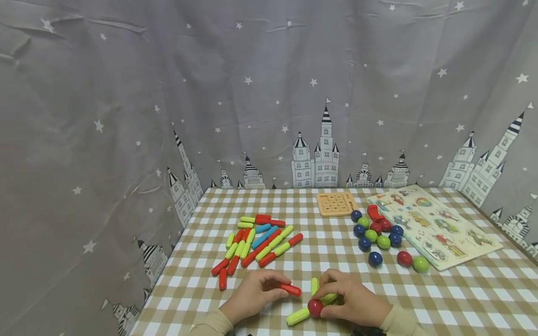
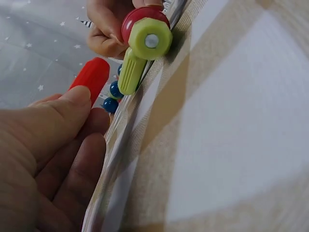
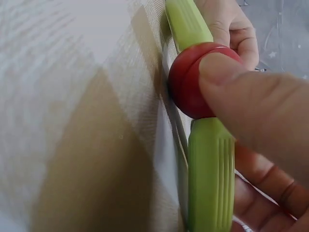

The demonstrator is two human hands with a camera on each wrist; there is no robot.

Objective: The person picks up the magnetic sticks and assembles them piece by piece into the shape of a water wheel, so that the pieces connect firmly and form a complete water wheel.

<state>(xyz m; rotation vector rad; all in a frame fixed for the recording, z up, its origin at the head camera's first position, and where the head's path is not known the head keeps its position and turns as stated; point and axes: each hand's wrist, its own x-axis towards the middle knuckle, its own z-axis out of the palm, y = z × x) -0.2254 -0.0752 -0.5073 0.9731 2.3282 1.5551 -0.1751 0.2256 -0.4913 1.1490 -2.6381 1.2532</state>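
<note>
My left hand (image 1: pixel 257 295) pinches a red rod (image 1: pixel 291 290) between thumb and fingers, a little left of a red ball (image 1: pixel 315 308). The ball is gripped by my right hand (image 1: pixel 350 298), its thumb pressed on the side in the right wrist view. Several yellow-green rods meet at this ball: one rod (image 1: pixel 298 317) points toward the lower left, one (image 1: pixel 314 285) points away, and another (image 3: pixel 211 179) runs under the right hand, partly hidden. In the left wrist view, the red rod (image 2: pixel 91 77) stands apart from the ball (image 2: pixel 140 19).
Loose red, blue and yellow-green rods (image 1: pixel 262 242) lie at the left. Blue, red and green balls (image 1: pixel 371 235) cluster at the right near a red piece (image 1: pixel 374 213). Behind are a wooden number puzzle (image 1: pixel 336 204) and a picture board (image 1: pixel 437 224). A grey curtain (image 1: pixel 269 93) hangs behind the checked table.
</note>
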